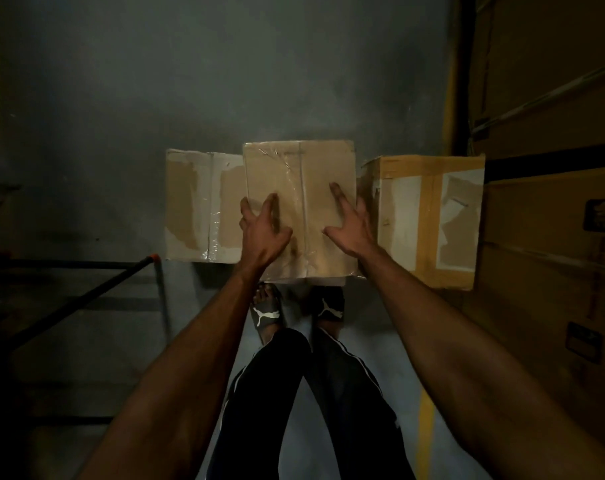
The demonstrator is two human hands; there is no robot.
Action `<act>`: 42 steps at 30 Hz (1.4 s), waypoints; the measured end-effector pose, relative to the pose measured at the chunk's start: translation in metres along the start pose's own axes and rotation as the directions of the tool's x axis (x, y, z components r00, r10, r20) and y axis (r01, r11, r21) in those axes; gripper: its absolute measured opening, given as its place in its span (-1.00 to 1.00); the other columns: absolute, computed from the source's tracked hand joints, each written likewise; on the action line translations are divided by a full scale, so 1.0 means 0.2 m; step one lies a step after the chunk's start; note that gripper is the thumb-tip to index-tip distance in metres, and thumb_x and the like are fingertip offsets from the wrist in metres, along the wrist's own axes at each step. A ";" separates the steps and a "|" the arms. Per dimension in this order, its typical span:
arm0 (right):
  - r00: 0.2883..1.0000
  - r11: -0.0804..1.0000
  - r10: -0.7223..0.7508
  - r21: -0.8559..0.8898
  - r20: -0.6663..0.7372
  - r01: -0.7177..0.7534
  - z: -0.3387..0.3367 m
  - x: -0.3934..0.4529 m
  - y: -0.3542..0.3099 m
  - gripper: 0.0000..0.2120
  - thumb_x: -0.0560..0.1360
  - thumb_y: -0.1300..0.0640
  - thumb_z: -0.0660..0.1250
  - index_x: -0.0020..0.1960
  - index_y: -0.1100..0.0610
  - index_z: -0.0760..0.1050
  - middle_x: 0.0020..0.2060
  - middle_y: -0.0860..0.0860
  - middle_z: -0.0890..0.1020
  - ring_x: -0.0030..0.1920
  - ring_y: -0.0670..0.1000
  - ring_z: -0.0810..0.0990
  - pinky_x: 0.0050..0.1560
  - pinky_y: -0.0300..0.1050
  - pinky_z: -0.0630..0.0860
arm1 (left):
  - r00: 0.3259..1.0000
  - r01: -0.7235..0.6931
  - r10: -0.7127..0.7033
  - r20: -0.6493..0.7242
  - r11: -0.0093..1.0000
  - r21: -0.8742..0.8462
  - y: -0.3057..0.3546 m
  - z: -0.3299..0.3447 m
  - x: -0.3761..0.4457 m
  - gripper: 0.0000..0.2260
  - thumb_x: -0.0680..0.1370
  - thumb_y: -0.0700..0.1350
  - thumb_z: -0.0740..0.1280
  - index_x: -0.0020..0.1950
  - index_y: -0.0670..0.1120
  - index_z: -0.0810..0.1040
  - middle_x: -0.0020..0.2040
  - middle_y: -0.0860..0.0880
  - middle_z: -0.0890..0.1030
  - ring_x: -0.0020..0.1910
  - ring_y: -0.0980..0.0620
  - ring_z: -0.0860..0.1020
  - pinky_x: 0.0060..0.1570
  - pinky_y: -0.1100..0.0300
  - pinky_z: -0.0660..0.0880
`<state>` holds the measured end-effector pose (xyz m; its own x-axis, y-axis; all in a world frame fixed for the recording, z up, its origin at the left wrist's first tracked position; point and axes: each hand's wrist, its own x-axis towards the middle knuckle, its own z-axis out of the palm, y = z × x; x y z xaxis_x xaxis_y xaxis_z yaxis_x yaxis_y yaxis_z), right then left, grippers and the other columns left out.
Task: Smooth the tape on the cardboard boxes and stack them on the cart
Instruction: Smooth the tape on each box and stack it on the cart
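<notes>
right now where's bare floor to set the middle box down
Bare grey floor lies beyond the three boxes. A narrower strip lies on the person's left, between the left box and the dark cart frame. It is crowded on the right: the right box sits close to stacked cartons. Both hands, left and right, press the middle box.

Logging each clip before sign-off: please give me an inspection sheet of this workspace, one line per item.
Surface: grey concrete floor, dimly lit.
Job's things: middle box with clear tape along its top seam; left box and right box flank it, both with torn label patches.
Clutter: nothing seen.
Grippers: left hand and right hand lie flat on the middle box top, fingers spread, either side of the seam.
Cables: nothing seen.
Surroundings: dark metal frame with an orange tip at left, possibly the cart; large stacked cartons at right; yellow floor line.
</notes>
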<state>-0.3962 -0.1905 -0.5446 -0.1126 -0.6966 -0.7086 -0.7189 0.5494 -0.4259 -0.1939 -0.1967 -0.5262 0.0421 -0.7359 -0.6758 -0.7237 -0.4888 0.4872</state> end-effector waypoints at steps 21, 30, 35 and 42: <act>0.949 0.979 -0.200 -0.013 -0.242 0.203 -0.63 -1.83 -0.76 -0.19 0.45 -0.13 0.48 0.58 -0.30 0.15 0.54 0.16 0.14 0.50 0.27 0.19 0.47 0.30 0.30 | 0.950 -0.030 0.030 -0.312 1.000 0.005 0.44 -0.92 -1.76 -0.19 0.40 0.23 0.48 0.58 0.20 0.21 0.44 -0.28 0.21 0.38 -0.32 0.24 0.34 -0.18 0.29; 0.782 0.770 -0.620 -0.249 -0.070 0.588 -0.59 -2.55 -1.02 -0.16 0.40 -0.19 0.50 0.57 -0.30 0.18 0.40 0.17 0.29 0.41 0.22 0.31 0.38 0.22 0.42 | 0.760 0.177 -0.287 -0.583 0.955 -0.240 0.23 -1.04 -2.75 -0.16 0.39 0.24 0.49 0.59 0.22 0.19 0.40 -0.25 0.22 0.35 -0.26 0.27 0.36 -0.05 0.28; 0.626 0.572 -0.771 -0.304 0.117 0.762 -0.37 -2.82 -1.17 -0.16 0.37 -0.23 0.50 0.56 -0.26 0.22 0.34 0.17 0.32 0.34 0.24 0.36 0.30 0.22 0.47 | 0.592 0.215 -0.493 -0.638 0.859 -0.464 -0.03 -1.02 -3.12 -0.18 0.31 0.26 0.47 0.54 0.25 0.26 0.33 -0.19 0.26 0.31 -0.24 0.30 0.36 -0.11 0.35; 0.394 0.323 -0.847 -0.242 0.358 0.915 0.09 -3.18 -1.42 -0.18 0.42 -0.25 0.47 0.59 -0.21 0.21 0.29 0.17 0.34 0.31 0.20 0.37 0.32 0.10 0.44 | 0.315 0.291 -0.681 -0.661 0.732 -0.616 -0.45 -1.11 -3.57 -0.26 0.36 0.22 0.47 0.51 0.21 0.31 0.35 -0.23 0.28 0.30 -0.28 0.30 0.33 -0.04 0.31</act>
<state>-0.1082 0.1049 0.0166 0.8098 -0.5744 -0.1195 -0.5012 -0.5714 -0.6498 -0.0069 0.2691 0.0359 0.9614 -0.2087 -0.1795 -0.0935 -0.8608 0.5003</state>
